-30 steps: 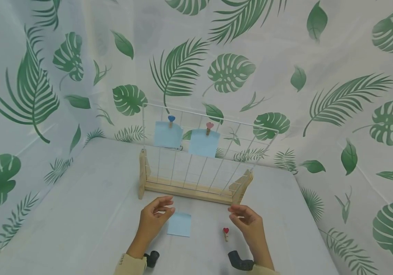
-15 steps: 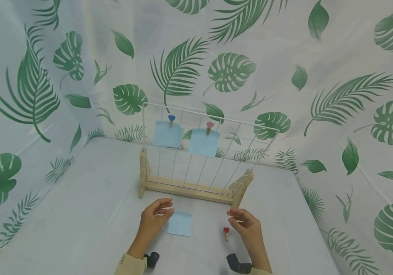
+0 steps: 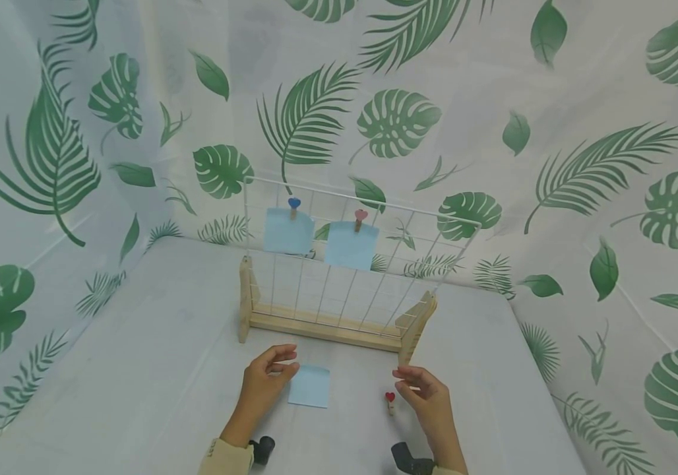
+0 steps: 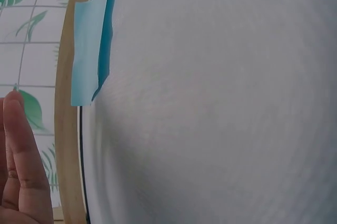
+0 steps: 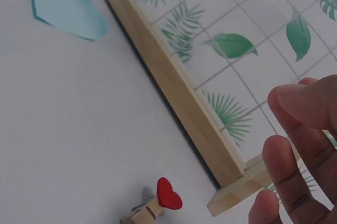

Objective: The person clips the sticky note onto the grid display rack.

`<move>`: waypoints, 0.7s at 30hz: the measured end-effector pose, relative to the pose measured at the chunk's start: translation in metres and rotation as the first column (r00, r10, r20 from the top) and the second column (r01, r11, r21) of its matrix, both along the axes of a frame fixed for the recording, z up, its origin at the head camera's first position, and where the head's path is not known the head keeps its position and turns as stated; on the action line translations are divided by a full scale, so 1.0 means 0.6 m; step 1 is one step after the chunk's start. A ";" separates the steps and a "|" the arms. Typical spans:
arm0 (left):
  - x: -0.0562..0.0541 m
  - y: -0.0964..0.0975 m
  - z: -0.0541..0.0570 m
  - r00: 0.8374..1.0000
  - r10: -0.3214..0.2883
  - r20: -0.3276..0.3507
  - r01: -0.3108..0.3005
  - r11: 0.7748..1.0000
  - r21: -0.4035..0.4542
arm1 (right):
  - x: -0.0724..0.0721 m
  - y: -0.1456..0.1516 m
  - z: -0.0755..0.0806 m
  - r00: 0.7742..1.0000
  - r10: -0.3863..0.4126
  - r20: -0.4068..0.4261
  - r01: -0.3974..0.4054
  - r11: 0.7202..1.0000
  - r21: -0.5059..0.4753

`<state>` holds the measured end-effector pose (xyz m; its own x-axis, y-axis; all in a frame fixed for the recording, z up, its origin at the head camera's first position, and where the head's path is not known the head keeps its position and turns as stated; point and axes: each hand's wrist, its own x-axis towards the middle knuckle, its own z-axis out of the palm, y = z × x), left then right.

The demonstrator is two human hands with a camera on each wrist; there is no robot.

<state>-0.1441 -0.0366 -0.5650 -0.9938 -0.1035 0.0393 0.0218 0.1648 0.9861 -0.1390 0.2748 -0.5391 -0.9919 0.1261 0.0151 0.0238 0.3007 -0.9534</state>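
A light blue sticky note (image 3: 310, 388) lies on the white table; in the left wrist view the note (image 4: 88, 50) has a raised edge. My left hand (image 3: 264, 382) hovers at its left side, fingers loosely bent and holding nothing. To the right lies a small wooden clothespin (image 3: 390, 404) with a red heart, seen closer in the right wrist view as a clothespin (image 5: 150, 208). Just right of that clothespin, my right hand (image 3: 427, 396) is held with relaxed fingers and nothing in them.
Behind the hands stands a white wire grid (image 3: 339, 297) on a wooden base (image 3: 324, 332). Two blue notes hang from it, the left note (image 3: 287, 232) by a blue-heart clothespin (image 3: 294, 206), the right note (image 3: 351, 246) by a pink-heart clothespin (image 3: 360, 219). Leaf-patterned sheeting surrounds the table.
My right hand has come slightly down and nearer to the red-heart clothespin. My left hand has barely shifted. The notes and grid stay where they were.
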 end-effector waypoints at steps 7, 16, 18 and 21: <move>-0.002 0.000 -0.008 1.000 0.003 -0.003 -0.003 0.999 -0.044 | 0.001 -0.001 -0.008 1.000 -0.008 0.001 0.008 1.000 0.010; -0.004 0.000 -0.016 0.999 0.008 0.039 -0.005 0.996 -0.086 | 0.000 0.004 -0.021 1.000 0.006 0.014 -0.006 1.000 -0.007; -0.005 0.000 -0.017 0.999 0.002 0.042 0.002 0.996 -0.093 | 0.000 0.005 -0.025 1.000 0.007 0.026 -0.007 1.000 -0.008; -0.005 0.000 -0.018 0.999 -0.009 0.051 0.014 0.995 -0.098 | -0.001 0.007 -0.032 0.999 0.009 0.048 -0.009 1.000 -0.004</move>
